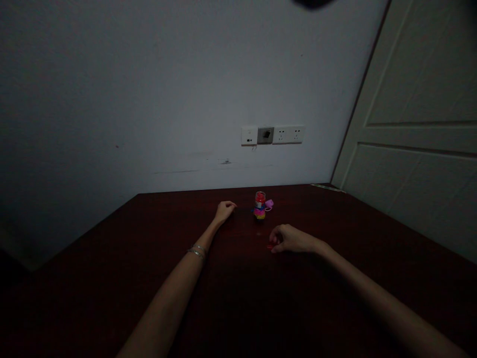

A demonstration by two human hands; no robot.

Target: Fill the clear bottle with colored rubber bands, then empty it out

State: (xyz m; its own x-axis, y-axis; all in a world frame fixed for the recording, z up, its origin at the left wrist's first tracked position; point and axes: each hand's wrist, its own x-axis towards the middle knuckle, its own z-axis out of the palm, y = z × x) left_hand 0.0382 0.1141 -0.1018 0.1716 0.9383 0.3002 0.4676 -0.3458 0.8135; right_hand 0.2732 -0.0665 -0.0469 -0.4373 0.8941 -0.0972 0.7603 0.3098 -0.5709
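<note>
A small clear jar stands upright on the dark red-brown table, with red, pink and yellow contents in layers and a blue band around it. Against its right side is a small purple piece with a loop. My left hand rests on the table left of the jar, apart from it, fingers curled together and no object showing in them. Nearer to me and right of the jar, my right hand is closed, thumb and fingers around a small red piece low over the tabletop. Its exact kind is too dim to tell.
The table meets a pale wall at its back edge. A row of sockets sits on the wall above the jar. A white panelled door stands along the right side. A thin pale strip lies at the back right corner.
</note>
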